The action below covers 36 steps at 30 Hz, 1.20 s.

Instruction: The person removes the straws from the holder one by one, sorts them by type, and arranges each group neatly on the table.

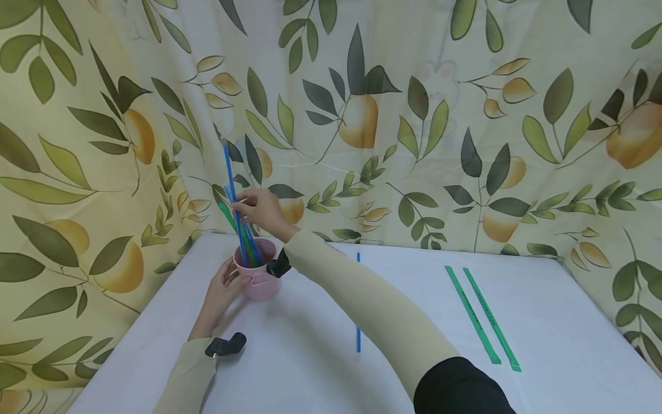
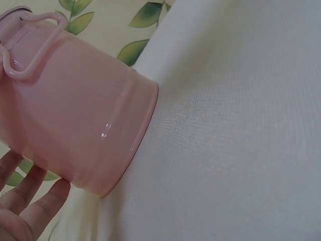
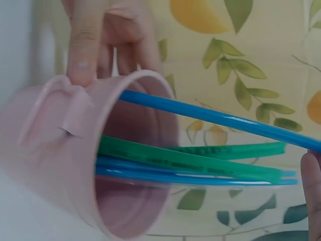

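Observation:
A pink metal pail [image 1: 262, 290] with a small side handle stands upright at the left of the white table. My left hand [image 1: 221, 290] grips it, thumb at the near side and fingers round the far side. Between thumb and fingers, my right hand [image 1: 266, 214] pinches a long blue straw [image 1: 230, 169] above the pail. The straw's lower end is inside the rim, as the right wrist view shows. Other blue straws [image 3: 241, 179] and flat green printed strips [image 3: 200, 163] lean together in the pail. Their lower ends are hidden by its wall.
On the white table [image 1: 403, 368], two green strips [image 1: 473, 315] lie side by side at the right. A single blue straw [image 1: 358, 339] lies mid-table, partly covered by my right sleeve [image 1: 362, 293]. A leaf-and-fruit patterned curtain [image 1: 414, 190] hangs behind and at the left.

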Motion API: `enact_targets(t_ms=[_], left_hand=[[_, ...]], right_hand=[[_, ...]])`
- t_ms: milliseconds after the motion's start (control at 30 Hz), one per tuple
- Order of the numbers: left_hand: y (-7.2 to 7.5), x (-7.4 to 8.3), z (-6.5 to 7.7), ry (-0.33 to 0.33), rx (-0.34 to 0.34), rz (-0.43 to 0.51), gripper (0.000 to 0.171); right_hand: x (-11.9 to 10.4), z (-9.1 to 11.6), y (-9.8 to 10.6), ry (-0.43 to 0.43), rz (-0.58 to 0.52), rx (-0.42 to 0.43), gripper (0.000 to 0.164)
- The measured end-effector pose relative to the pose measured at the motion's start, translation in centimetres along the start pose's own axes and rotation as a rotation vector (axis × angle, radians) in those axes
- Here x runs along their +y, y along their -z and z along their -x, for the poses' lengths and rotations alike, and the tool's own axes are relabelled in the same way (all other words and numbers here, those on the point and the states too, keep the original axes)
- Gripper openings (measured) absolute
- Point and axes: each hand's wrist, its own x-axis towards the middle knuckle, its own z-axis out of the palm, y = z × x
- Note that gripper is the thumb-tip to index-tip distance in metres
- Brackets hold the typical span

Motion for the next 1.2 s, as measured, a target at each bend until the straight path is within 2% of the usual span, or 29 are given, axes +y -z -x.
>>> enact_targets(t_ms=[100, 333, 533, 767, 933, 1200], left_hand=[[0.1, -0.1, 0.1, 0.001, 0.0, -0.008, 0.078], [0.2, -0.4, 0.0, -0.072, 0.008, 0.009, 0.073], [0.1, -0.3, -0.1, -0.043, 0.006, 0.009, 0.074], [-0.1, -0.3, -0.5, -0.039, 0.006, 0.016, 0.076], [-0.1, -0.4, -0.5, -0.056, 0.008, 0.022, 0.075], [-0.1, -0.2, -0.2, -0.04, 0.009, 0.019, 0.076]], right_hand=[[-0.6, -0.1, 0.5, 0.012, 0.001, 0.011, 0.021], [-1.8, -0.3, 1.9, 0.039, -0.019, 0.011, 0.022], [-2.3, 0.2, 3.4, 0.053, 0.003, -0.024, 0.023], [-2.9, 0.9, 5.4, 0.05, 0.045, -0.015, 0.024], [-2.5, 1.4, 6.6, 0.052, 0.057, -0.006, 0.021], [-1.8, 2.7, 8.0, 0.053, 0.08, -0.026, 0.02]])
